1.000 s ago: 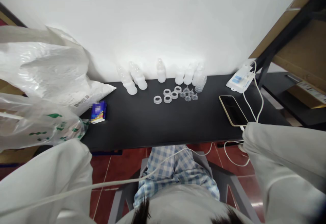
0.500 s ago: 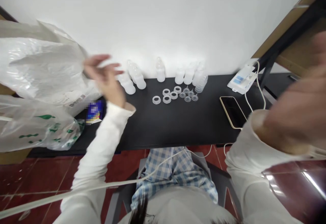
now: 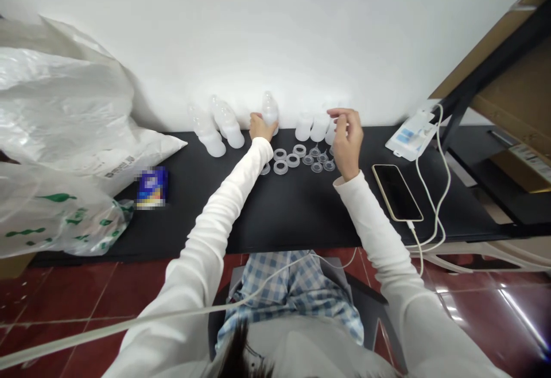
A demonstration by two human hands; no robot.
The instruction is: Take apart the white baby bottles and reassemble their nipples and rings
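My left hand (image 3: 262,128) is wrapped round the lower part of a white baby bottle (image 3: 270,105) with a clear domed cap, standing by the wall. To its left, several more capped baby bottles (image 3: 232,132) stand as a group. My right hand (image 3: 348,139) is beside several white bottles (image 3: 303,128), its thumb and forefinger apart and nothing seen between them. It hides part of the bottles and the clear ribbed piece behind. Between my hands lie several white collar rings (image 3: 280,167) and several clear teats (image 3: 317,167).
On the left lie large white plastic bags (image 3: 64,114), a green-printed clear bag (image 3: 81,217) and a blue packet (image 3: 152,187). At the right are a phone (image 3: 396,192) on a charging cable and a white package (image 3: 411,132). A shelf frame (image 3: 465,88) rises at the right edge.
Both hands have come inward over the table from the sides. My left hand has taken hold of the middle baby bottle. My right hand has moved left to the bottles.
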